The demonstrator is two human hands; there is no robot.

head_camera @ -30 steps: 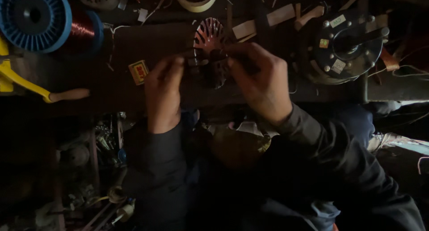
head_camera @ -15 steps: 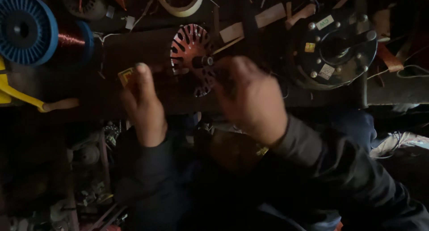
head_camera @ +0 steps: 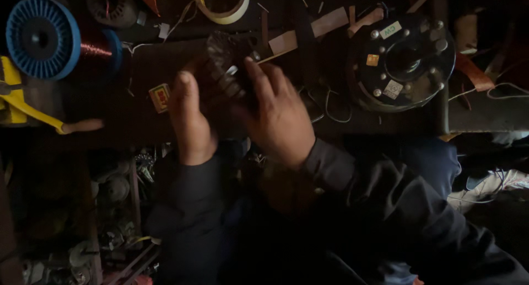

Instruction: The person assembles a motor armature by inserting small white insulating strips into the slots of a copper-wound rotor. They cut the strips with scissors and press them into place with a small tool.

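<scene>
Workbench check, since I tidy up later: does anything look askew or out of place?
Both hands hold a dark slotted disc. Loose wire and card strips lie scattered about it. Nothing looks broken or spilled.

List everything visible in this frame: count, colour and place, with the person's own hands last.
Slotted round motor part: one, dark, centre top, between both hands.
Wire spool: one, blue flanges with copper wire, top left.
Tape roll: one, yellow and cream, top centre.
Round motor housing: one, black with small labels, top right.
Small box: one, yellow and red, left of the hands.
Yellow tool: one, wooden handle, far left.
Cardboard strips: several, tan, top centre right.
Workbench: one, dark.
Left hand: on the part's left side.
Right hand: fingers on the part.
</scene>
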